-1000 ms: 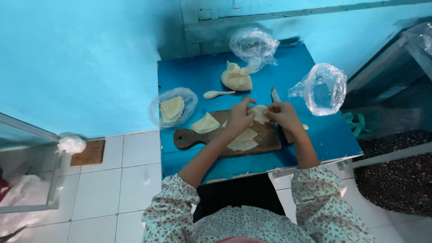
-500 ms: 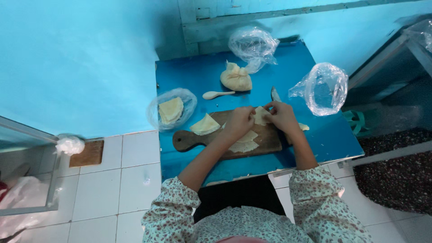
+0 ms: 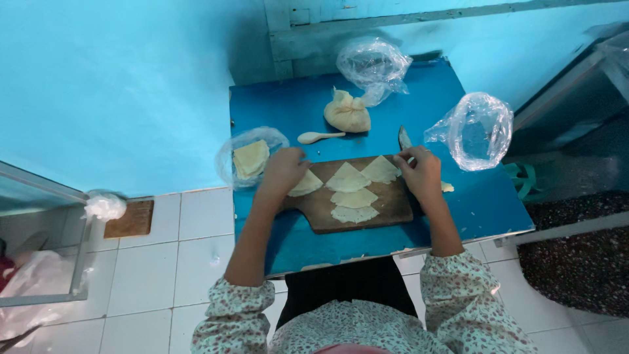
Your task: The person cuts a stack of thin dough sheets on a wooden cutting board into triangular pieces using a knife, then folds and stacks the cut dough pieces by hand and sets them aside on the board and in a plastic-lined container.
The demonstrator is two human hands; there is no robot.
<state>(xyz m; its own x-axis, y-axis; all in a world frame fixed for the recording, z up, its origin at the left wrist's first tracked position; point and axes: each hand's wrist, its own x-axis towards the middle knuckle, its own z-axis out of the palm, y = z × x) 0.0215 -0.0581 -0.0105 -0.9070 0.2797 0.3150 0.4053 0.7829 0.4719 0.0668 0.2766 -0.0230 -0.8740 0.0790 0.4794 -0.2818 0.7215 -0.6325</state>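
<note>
A wooden cutting board (image 3: 393, 204) lies on a blue table (image 3: 472, 213) and carries several folded dough triangles (image 3: 347, 178). My left hand (image 3: 282, 172) is curled over the leftmost triangle (image 3: 306, 186) by the board's handle end. My right hand (image 3: 420, 176) sits at the board's right edge, its fingertips touching the corner of the rightmost triangle (image 3: 380, 169). A knife blade (image 3: 403, 137) pokes out just above that hand; I cannot tell whether the hand grips anything.
A lump of dough (image 3: 347, 113) and a pale spoon (image 3: 318, 137) lie behind the board. A plastic bag of flat dough sheets (image 3: 251, 158) sits left of it, crumpled clear bags at the right (image 3: 475, 128) and back (image 3: 373, 62). Blue walls stand on both sides.
My hands were together over the board's middle, working one dough piece. They have moved apart, left to the board's left end, right to its right edge, and a triangle now lies at the right.
</note>
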